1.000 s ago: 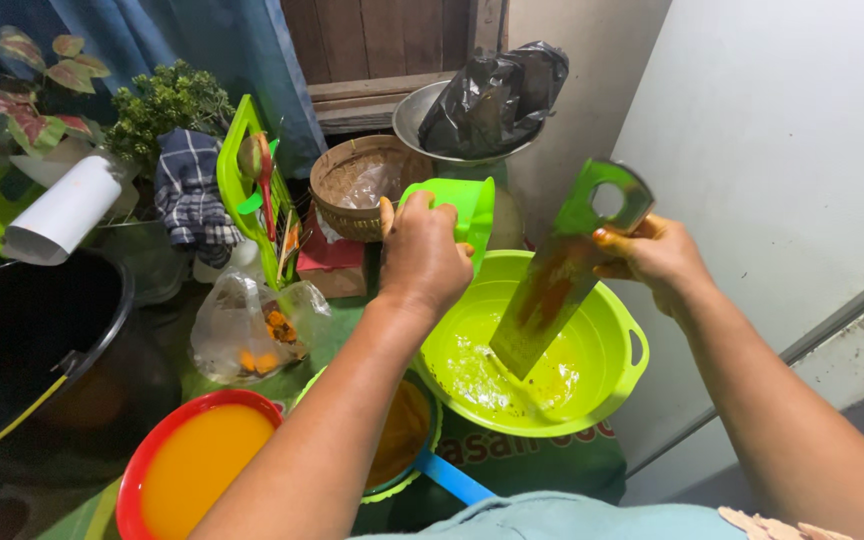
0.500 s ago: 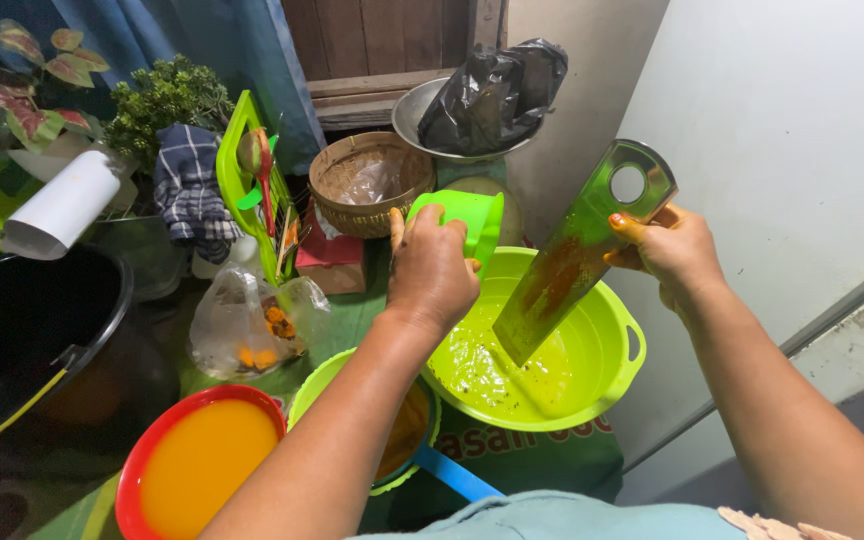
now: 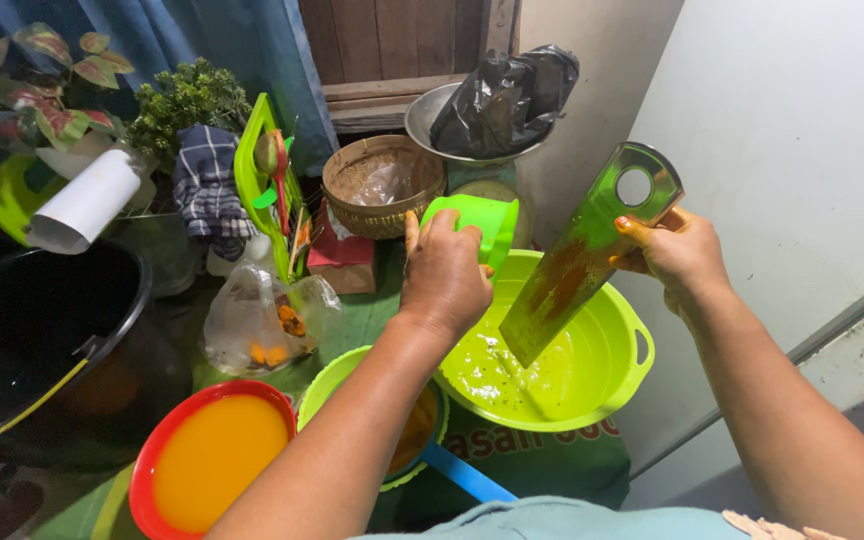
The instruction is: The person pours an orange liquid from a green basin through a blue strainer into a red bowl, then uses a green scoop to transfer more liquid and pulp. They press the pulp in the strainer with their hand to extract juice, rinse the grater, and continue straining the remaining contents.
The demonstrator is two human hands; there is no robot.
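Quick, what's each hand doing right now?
Left hand: closed, holding a green cup.
Right hand: closed, holding a green grater board.

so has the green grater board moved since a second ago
Yes. The green grater board in the right hand has tipped up, its holed top rising further above the lime basin's rim.

Both forearms are bare from wrist to elbow, with no watch, bracelet or ring visible on either one. The left hand [image 3: 444,270] has orange-yellow staining around the fingers [image 3: 412,232]. The right hand [image 3: 680,255] carries the same orange staining on its fingers [image 3: 630,228], strongest at the tips. At the bottom edge, a pale teal cloth garment [image 3: 572,520] covers the chest, and a scrap of cream patterned fabric [image 3: 782,528] shows by the right elbow.
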